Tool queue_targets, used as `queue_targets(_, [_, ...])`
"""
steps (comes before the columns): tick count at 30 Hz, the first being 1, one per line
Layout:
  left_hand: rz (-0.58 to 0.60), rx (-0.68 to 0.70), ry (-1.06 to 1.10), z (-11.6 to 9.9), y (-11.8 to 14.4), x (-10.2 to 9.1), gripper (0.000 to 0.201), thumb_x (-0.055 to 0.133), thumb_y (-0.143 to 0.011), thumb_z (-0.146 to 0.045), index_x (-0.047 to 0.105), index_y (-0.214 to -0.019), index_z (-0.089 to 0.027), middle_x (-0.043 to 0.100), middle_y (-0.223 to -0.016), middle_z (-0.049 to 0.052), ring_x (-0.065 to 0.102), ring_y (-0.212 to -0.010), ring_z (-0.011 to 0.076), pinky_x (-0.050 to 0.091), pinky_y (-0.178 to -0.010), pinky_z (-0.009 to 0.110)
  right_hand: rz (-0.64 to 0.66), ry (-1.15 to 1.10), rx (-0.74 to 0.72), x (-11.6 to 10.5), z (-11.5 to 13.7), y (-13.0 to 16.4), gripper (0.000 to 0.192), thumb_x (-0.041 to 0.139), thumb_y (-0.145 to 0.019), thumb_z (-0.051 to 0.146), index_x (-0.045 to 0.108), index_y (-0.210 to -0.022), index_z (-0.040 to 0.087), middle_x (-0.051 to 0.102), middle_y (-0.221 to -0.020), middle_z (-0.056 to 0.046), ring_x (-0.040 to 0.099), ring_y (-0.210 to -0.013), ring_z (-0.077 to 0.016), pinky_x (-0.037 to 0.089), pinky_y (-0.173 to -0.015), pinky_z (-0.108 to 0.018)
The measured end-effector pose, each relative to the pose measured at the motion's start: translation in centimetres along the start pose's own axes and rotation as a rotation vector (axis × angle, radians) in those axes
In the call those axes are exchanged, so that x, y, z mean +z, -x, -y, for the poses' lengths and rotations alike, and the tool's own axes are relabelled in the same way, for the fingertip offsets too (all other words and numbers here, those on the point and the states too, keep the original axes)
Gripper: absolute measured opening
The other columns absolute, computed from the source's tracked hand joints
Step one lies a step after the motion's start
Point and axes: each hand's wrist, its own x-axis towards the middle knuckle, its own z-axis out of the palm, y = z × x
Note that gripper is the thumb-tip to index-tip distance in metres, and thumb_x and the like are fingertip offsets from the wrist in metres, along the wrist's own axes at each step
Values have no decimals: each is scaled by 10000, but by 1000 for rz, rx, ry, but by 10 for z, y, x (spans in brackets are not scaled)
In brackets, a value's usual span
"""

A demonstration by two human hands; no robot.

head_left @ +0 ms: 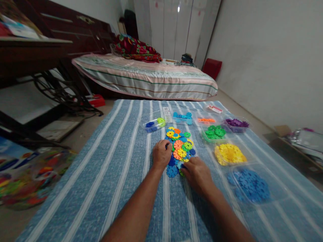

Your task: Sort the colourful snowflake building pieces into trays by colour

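Separation by colour appears partial: tubs (278, 189) at right hold single-colour lots (229, 154), while a mixed pile of discs (178, 145) lies unsorted at frame centre. The left hand (162, 154) pinches a dark blue disc (167, 146); the right hand (199, 172) touches the pile, its grip undeterminable.

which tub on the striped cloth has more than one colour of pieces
The leftmost tub on the cloth: it holds dark blue pieces and yellow-green ones, while each other filled tub shows one colour.

Striped cloth (126, 151) carries loose discs (178, 144), clear tubs (277, 188)
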Motion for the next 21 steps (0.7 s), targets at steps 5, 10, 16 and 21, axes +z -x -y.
queue_targets(5, [5,1,8,1,0,0,137,503,-831,-223,634,-797,-203,676,-870,38,611,-872,186,456,-837,308,-54,-13,-21,6,-2,0,148,595,-864,268,684,-768,199,638,-837,-50,546,-846,-191,366,-717,-297])
queue_targets(10, [11,-6,6,2,-1,0,130,508,-827,-230,631,-794,-203,668,-858,35,607,-858,186,456,-826,306,-133,-38,-50,14,-3,-1,168,599,-861,264,660,-719,198,631,-788,-45,534,-790,-178,354,-684,-294])
queue_targets(16, [3,-9,8,2,-1,0,126,515,-819,-231,637,-797,-204,673,-870,36,613,-856,187,465,-819,307,-236,-50,-103,22,-6,-2,195,588,-859,243,638,-679,189,622,-755,-47,530,-761,-174,339,-664,-291])
queue_targets(21, [-1,-11,2,2,-2,0,131,514,-820,-227,642,-803,-202,680,-878,40,621,-881,190,467,-847,313,-307,-73,-153,27,-5,-2,240,549,-884,256,630,-667,191,601,-700,-40,519,-710,-161,330,-653,-286])
